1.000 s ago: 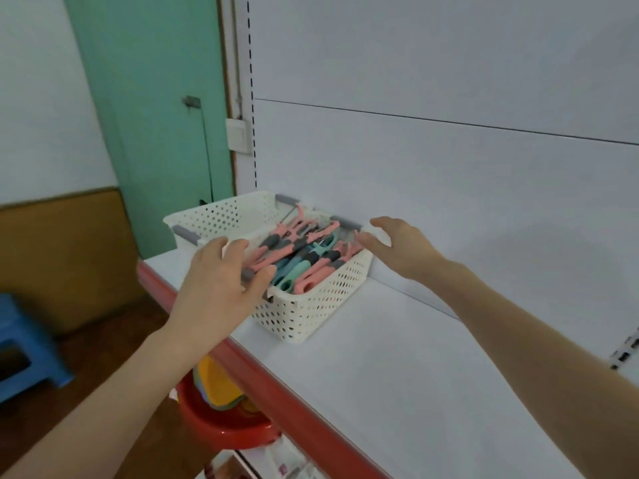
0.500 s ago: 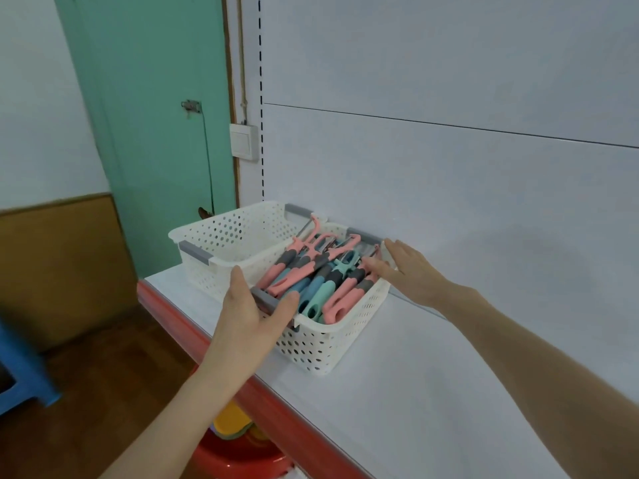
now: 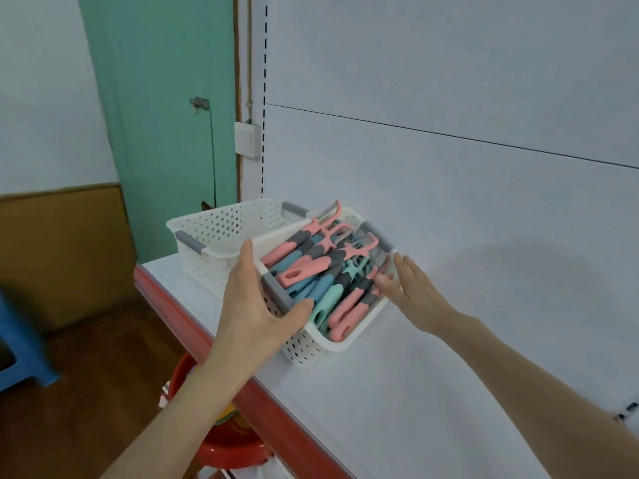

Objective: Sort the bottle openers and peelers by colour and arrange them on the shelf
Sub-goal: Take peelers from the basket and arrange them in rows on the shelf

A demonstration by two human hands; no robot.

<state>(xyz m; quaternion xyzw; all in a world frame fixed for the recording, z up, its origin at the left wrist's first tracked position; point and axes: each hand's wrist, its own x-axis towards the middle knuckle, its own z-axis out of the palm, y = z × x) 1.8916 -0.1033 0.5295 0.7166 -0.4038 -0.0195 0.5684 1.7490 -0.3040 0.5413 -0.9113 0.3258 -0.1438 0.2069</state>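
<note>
Firmly, the left hand clamps the grey handle of the full basket at 8 o'clock while the right hand, held flat, braces its 3 o'clock rim, likely steadying the unsorted peelers and openers on the shelf; an empty basket sits at 10 o'clock.

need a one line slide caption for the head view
Left hand grips the basket of pink, blue and mint tools while the right hand touches its side.
</note>
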